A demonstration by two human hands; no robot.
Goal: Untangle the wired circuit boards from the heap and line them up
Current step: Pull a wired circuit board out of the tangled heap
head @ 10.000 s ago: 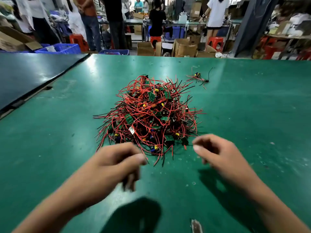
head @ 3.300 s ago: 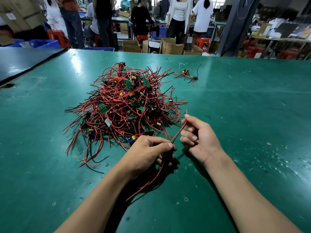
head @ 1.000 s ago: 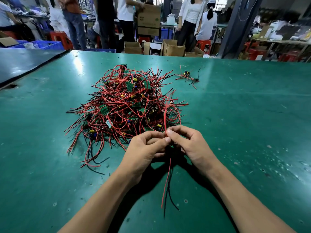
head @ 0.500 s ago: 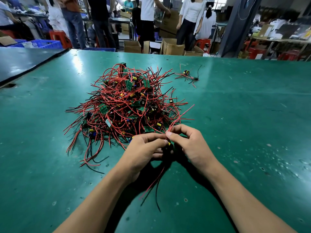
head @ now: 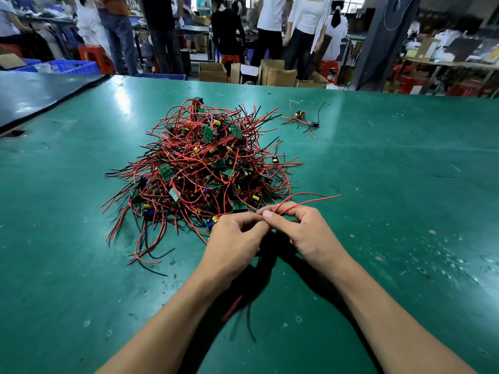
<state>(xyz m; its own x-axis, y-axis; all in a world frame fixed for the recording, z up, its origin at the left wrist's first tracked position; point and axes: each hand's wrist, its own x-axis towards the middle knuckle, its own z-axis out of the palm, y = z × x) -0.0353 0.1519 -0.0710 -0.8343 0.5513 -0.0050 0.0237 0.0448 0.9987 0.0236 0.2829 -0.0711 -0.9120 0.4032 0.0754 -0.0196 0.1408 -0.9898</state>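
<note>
A heap of small green circuit boards with red and black wires (head: 205, 168) lies on the green table (head: 391, 184). Just in front of it, my left hand (head: 233, 244) and my right hand (head: 299, 230) meet fingertip to fingertip, both closed on one wired board. The board itself is hidden inside my hands. Its red wires (head: 310, 198) stick out to the right past my right fingers. More of its red and black wire ends (head: 243, 311) hang below, between my wrists. Two separate wired boards (head: 303, 118) lie beyond the heap at the back right.
A darker table (head: 32, 90) adjoins on the far left. Behind the far edge stand several people, cardboard boxes (head: 275, 72), blue crates (head: 62, 67) and red stools. A dark pillar (head: 378, 41) rises at the back right.
The red wires I hold have swung from upright to pointing out to the right. The hanging wire ends below my hands have shifted. People in the background have moved.
</note>
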